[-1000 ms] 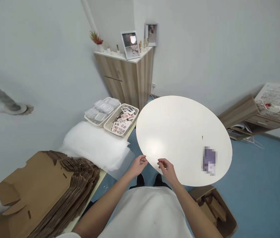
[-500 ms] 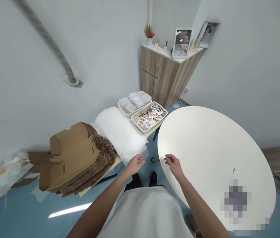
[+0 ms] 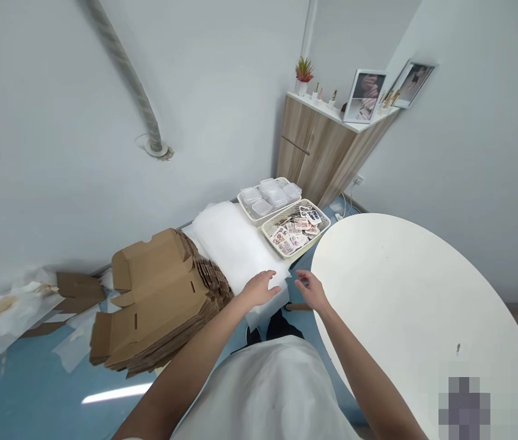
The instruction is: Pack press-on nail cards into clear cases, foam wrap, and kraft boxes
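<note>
My left hand (image 3: 261, 288) is over the front edge of a stack of white foam sheets (image 3: 235, 241), its fingers apart and nothing in it. Whether it touches the sheets I cannot tell. Near the left rim of a round white table (image 3: 405, 293), my right hand (image 3: 312, 289) hovers with loosely bent fingers and nothing held. Behind the sheets stand two white baskets. One basket (image 3: 265, 222) holds clear plastic boxes (image 3: 278, 197); the other basket (image 3: 281, 252) holds printed cards (image 3: 293, 235).
A tall pile of flat brown cardboard boxes (image 3: 158, 293) lies to the left. A wood-grain cabinet (image 3: 318, 146) fills the corner, with picture frames (image 3: 365, 96) and a potted plant (image 3: 303, 72) on top. White wrapping scraps (image 3: 11, 311) lie at far left. A blurred patch covers part of the round table.
The view has shifted, so the room sits farther right and lower. My left hand has come up over the foam sheets' front edge, and its fingers have spread. Both hands stay free of objects.
</note>
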Tool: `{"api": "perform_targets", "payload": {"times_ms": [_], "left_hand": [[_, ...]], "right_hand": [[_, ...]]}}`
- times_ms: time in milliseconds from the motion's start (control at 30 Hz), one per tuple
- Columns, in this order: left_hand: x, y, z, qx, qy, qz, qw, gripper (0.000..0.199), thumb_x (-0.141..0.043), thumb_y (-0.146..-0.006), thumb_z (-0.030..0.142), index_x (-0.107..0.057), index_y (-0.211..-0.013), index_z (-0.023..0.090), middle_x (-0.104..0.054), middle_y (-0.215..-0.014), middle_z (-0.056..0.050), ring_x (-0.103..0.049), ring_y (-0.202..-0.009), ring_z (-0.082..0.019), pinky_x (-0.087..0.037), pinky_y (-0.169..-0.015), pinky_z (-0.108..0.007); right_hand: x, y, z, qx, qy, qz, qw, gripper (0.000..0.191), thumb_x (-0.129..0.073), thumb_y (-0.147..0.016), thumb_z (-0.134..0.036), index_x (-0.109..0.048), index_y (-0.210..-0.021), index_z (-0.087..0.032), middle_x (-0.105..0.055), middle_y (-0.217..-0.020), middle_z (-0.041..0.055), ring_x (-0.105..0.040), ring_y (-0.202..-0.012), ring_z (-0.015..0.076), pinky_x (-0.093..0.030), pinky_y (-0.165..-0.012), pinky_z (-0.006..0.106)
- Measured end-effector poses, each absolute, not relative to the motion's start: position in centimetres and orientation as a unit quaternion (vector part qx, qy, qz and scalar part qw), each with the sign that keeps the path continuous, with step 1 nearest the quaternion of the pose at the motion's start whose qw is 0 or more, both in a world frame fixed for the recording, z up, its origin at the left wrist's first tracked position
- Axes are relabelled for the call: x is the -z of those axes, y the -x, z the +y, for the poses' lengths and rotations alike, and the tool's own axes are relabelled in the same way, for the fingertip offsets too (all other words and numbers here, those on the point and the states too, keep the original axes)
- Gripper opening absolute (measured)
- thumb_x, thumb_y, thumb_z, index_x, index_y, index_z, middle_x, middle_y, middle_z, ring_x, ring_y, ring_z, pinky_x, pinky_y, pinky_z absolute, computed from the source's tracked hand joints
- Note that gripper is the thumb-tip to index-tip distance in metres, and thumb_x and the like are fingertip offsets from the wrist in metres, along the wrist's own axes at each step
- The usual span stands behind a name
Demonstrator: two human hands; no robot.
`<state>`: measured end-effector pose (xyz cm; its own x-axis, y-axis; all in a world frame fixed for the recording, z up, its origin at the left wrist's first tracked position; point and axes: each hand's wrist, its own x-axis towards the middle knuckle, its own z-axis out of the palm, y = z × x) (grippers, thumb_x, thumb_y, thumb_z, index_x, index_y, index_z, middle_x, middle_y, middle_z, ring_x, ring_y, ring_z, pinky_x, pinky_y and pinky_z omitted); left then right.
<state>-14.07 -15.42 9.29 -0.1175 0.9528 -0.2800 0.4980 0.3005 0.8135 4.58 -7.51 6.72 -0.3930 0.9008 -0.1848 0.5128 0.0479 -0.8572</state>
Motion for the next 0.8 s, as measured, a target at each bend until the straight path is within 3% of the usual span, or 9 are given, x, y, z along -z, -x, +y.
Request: {"api": "perform_targets", "payload": {"times_ms": [200, 467, 800], "left_hand": [[-9.6, 14.1, -10.8, -0.249, -0.502, 0.726, 0.399, 0.043, -0.058, -0.068, 0.039, -0.055, -0.106, 0.021, -0.058, -0.110, -0.009, -0.052, -0.101, -0.027, -0.036, -0.088, -0.034], [-7.7, 16.0, -3.3, -0.156, -0.519, 0.782, 0.308, 0.030, -0.047, -0.079, 0.028, -0.055, -0.107, 0.025, -0.058, -0.112, -0.008, -0.043, -0.108, -0.030, -0.025, -0.093, -0.043], [-4.6, 15.6, 0.5, -0.053, -0.531, 0.786, 0.311, 0.023, -0.042, -0.080, 0.018, -0.059, -0.094, 0.024, -0.062, -0.094, -0.009, -0.043, -0.104, -0.028, -0.014, -0.089, -0.047]], "right_hand": [[-6.4, -3.8, -2.9, -0.443, 0.509, -0.714, 0.185, 0.037, -0.049, -0.073, -0.034, -0.055, -0.107, -0.023, -0.061, -0.102, 0.0047, -0.057, -0.088, 0.0196, -0.045, -0.076, 0.036], [-5.3, -0.3, 4.0, -0.330, 0.465, -0.816, 0.095, 0.036, -0.046, -0.077, -0.023, -0.051, -0.113, -0.022, -0.063, -0.103, 0.0050, -0.053, -0.094, 0.0236, -0.037, -0.080, 0.035], [-2.9, 3.1, 6.9, -0.248, 0.424, -0.871, -0.013, 0.020, -0.042, -0.080, -0.018, -0.058, -0.092, -0.022, -0.066, -0.085, 0.0073, -0.053, -0.084, 0.0234, -0.019, -0.088, 0.041]]}}
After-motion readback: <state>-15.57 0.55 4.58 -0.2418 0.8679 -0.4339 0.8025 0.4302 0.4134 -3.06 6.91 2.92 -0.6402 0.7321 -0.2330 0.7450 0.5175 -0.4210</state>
